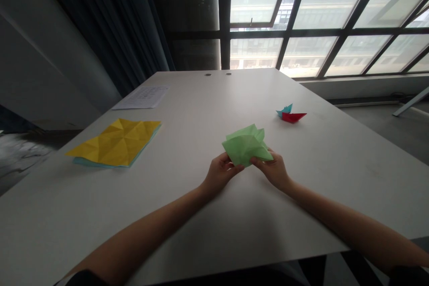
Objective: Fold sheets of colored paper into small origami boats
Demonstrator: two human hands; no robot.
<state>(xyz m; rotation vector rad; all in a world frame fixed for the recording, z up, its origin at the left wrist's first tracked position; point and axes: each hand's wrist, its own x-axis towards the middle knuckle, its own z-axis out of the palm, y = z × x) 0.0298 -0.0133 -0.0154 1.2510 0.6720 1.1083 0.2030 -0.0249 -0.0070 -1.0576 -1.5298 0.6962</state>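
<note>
A partly folded sheet of green paper (246, 144) is held just above the white table (201, 214) near its middle. My left hand (220, 173) pinches its near left edge with closed fingers. My right hand (274, 169) grips the near right corner, thumb on top. The paper's folds stand up and fan away from me.
A stack of creased square sheets, yellow on top (115, 141), lies at the left. A printed white sheet (142, 97) sits at the far left. A small red folded boat (292, 117) and a teal folded piece (284, 110) rest at the right. Windows lie beyond the table's far edge.
</note>
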